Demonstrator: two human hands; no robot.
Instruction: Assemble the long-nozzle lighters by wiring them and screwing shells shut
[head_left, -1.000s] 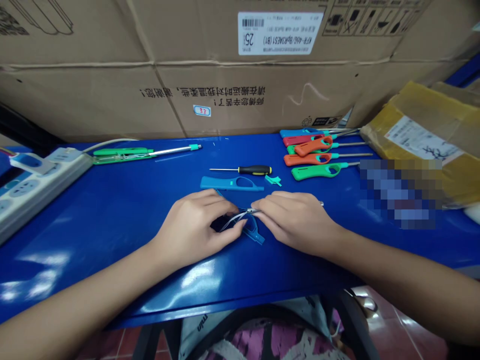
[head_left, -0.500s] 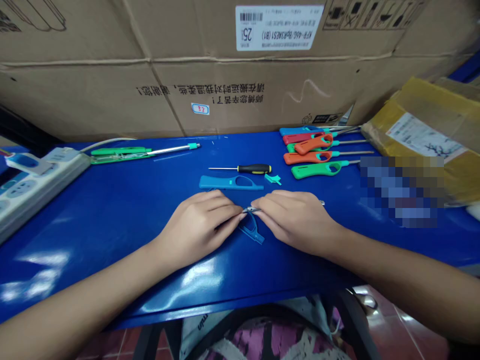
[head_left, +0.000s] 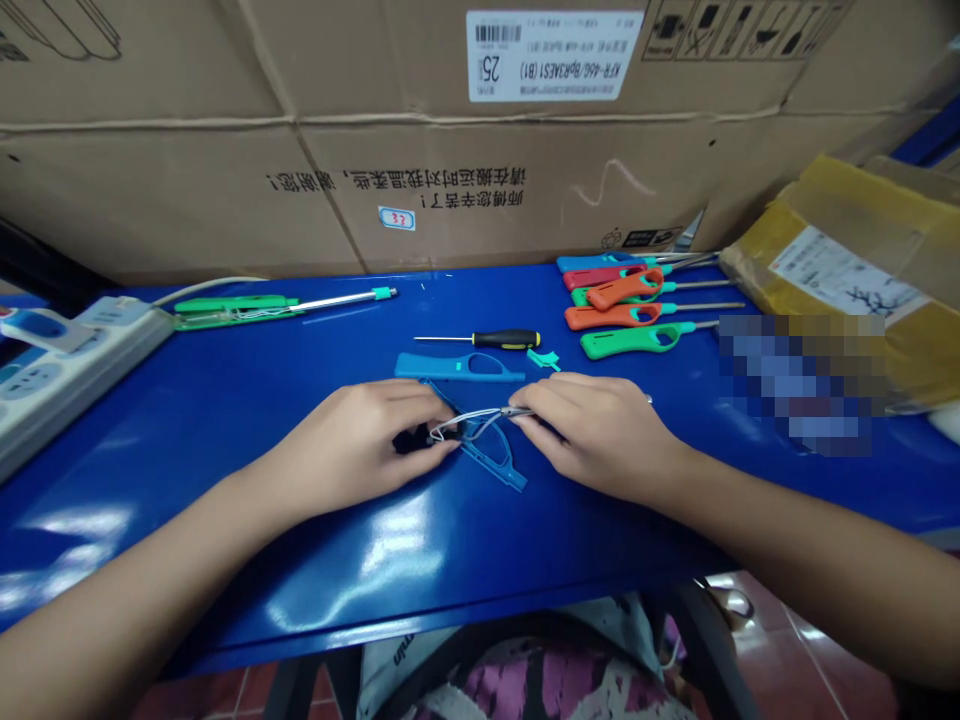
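The forearms (head_left: 180,545) come from the lower corners, angled inward over the blue bench (head_left: 337,590). The right hand (head_left: 600,430), its back upward, pinches a thin metal tube (head_left: 517,411) between thumb and fingers. White wires (head_left: 474,414) run from it toward the left hand (head_left: 367,435), whose thumb and fingers curve apart; what they grip, I cannot tell. Between the hands lies a blue lighter shell half (head_left: 501,467).

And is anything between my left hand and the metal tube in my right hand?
Just the pale wires span the gap between your left hand and the metal tube, above part of the blue handle half; nothing else visible does.
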